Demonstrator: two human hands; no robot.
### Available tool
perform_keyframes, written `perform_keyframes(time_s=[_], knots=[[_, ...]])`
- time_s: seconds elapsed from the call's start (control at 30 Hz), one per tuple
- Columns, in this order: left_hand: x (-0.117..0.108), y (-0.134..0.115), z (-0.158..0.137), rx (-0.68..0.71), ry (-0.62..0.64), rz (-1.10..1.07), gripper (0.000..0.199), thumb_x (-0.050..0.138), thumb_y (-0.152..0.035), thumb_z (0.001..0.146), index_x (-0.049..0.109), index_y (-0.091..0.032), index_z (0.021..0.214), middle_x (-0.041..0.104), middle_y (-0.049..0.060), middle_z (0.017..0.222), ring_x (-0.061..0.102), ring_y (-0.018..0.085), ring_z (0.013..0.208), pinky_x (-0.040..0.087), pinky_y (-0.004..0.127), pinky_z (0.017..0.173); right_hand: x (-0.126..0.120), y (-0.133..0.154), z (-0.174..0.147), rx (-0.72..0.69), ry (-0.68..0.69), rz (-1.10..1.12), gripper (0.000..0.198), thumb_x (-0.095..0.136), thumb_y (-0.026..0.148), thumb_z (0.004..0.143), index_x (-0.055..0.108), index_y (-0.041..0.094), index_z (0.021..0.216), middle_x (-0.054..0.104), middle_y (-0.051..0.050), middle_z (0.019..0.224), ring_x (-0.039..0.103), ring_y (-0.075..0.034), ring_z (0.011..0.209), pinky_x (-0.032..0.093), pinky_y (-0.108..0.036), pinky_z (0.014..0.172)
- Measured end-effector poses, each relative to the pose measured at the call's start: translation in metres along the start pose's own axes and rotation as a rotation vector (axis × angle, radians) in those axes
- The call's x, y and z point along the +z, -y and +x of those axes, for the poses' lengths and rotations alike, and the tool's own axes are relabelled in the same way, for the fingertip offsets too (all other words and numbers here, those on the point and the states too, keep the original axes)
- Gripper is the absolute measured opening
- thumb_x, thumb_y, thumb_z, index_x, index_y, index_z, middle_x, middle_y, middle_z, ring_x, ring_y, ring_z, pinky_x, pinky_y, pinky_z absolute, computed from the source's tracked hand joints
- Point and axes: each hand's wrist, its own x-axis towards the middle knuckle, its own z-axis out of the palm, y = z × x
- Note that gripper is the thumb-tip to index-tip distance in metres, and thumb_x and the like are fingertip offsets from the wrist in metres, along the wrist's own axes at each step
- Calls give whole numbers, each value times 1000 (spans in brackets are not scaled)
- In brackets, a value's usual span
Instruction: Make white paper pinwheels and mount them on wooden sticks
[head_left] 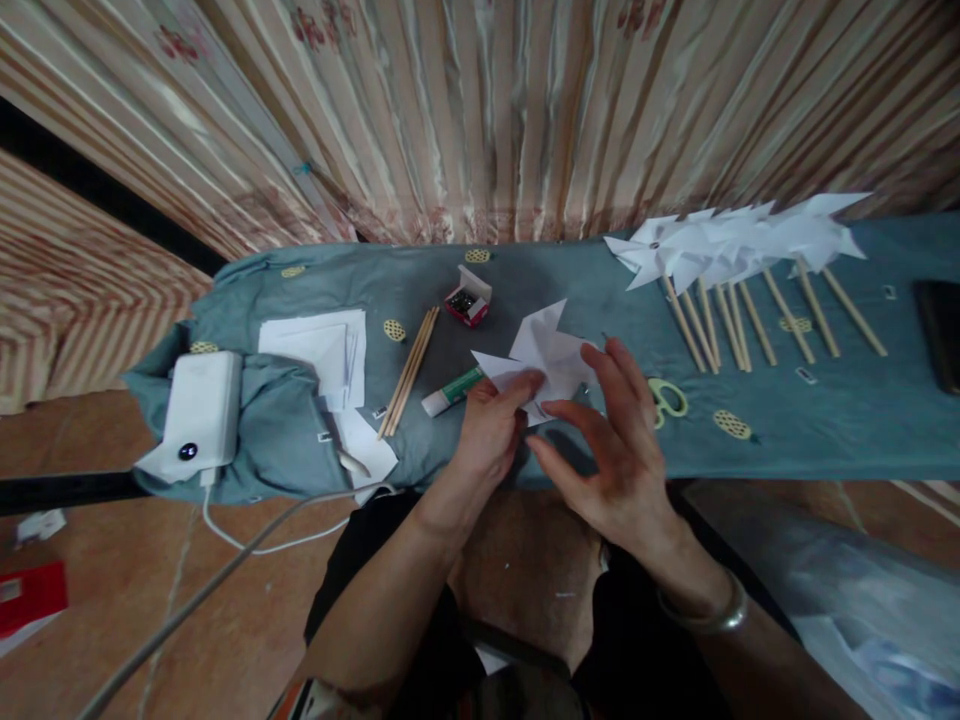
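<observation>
A white paper pinwheel (541, 338) with folded blades is pinched between the thumb and fingers of my left hand (489, 428), in the middle of the head view. Just to its right, my right hand (616, 455) has its fingers spread, with the fingertips close to the paper's edge; whether they touch it I cannot tell. Behind my left hand lies a green and white glue stick (452, 392), partly covered. Scissors with pale green handles (669, 400) rest beside my right hand, their blades mostly hidden.
Finished pinwheels (731, 250) on wooden sticks lie in a row at the right. Left of centre are loose sticks (410, 370), a small open box of metal pins (469, 303) and white paper sheets (349, 350). A white power bank (202, 410) with a cable sits far left.
</observation>
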Motion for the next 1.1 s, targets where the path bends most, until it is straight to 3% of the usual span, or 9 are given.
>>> perform_keyframes(time_s=[0.13,0.37,0.73,0.97,1.1], knots=[[1,1,-2,9,19,-10,14,76,-16,59,70,-14,71,70,1,71,62,11,67,46,25,73,12,-4,-4,23,-15,-21,21,63,18,85,60,27,103,36,-1,153,29,-30,143,33,-54,113],[0,-3,-4,24,45,-14,15,78,-22,59,69,-15,70,69,0,70,61,12,66,46,25,71,12,-9,-4,75,-4,43,20,61,15,85,63,29,99,37,4,153,27,-29,144,30,-52,116],[-3,1,-5,124,12,157,11,76,-22,63,70,-14,67,69,3,69,60,13,64,47,26,68,8,-7,4,153,-50,103,6,64,21,83,66,24,88,46,-1,147,30,-30,143,29,-55,116],[-5,5,-5,114,28,228,12,76,-27,66,72,-17,70,70,3,71,63,17,70,48,28,70,5,-13,7,207,-63,87,5,62,22,84,67,23,84,48,-3,145,32,-32,142,28,-59,114],[-7,7,-4,123,4,277,11,76,-29,66,70,-20,63,67,1,64,59,15,62,46,28,63,5,-15,7,238,-63,83,5,62,24,82,67,23,81,49,-3,144,32,-32,142,28,-58,114]])
